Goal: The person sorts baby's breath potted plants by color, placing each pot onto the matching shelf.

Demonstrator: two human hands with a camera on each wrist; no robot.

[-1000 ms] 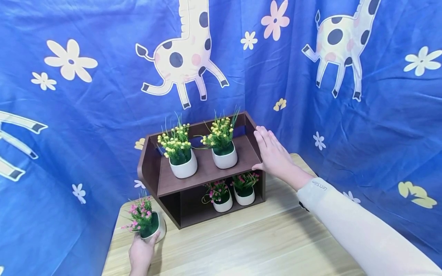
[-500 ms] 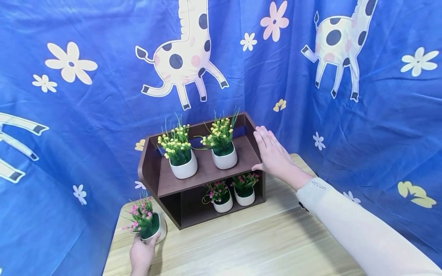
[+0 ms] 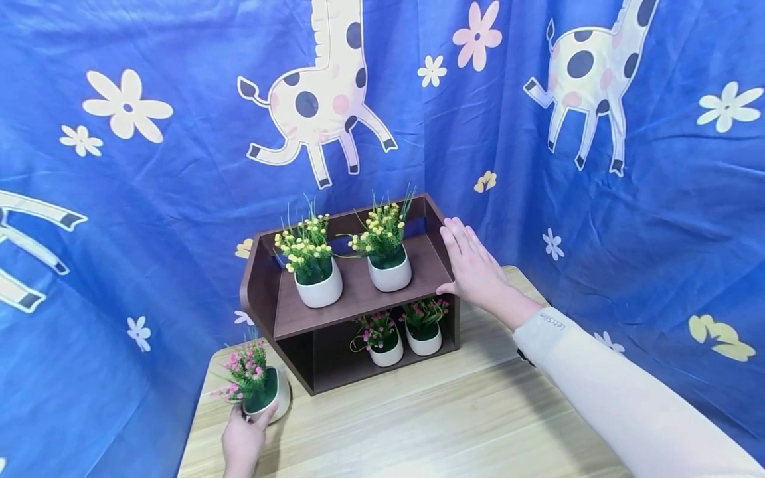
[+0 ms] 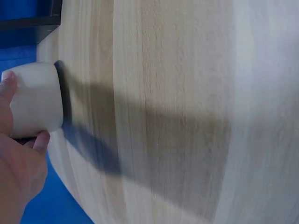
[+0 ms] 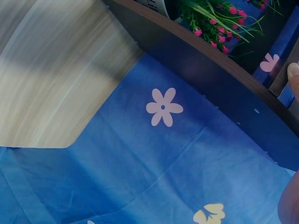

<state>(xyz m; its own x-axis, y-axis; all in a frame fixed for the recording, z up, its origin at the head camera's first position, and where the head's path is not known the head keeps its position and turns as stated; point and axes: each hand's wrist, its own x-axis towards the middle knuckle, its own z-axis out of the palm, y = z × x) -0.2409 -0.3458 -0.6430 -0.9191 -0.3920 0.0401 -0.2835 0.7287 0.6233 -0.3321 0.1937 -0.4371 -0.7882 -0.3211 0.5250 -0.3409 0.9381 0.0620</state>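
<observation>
At the left end of the table, my left hand (image 3: 244,438) grips a small white pot (image 3: 279,398) of pink artificial flowers (image 3: 246,365). In the left wrist view the thumb and a fingertip lie on opposite sides of that pot (image 4: 39,95). My right hand (image 3: 475,269) lies with straight fingers along the right side panel of a dark brown two-tier shelf (image 3: 352,320), its thumb at the upper board's front edge. On the upper tier stand two white pots with yellow flowers, the left potted plant (image 3: 319,289) and the right potted plant (image 3: 390,269).
Two pots with pink flowers, the left one (image 3: 387,352) and the right one (image 3: 424,340), stand in the lower tier's right part. The shelf stands on a light wood table (image 3: 418,425). A blue patterned curtain (image 3: 179,199) hangs behind and at both sides.
</observation>
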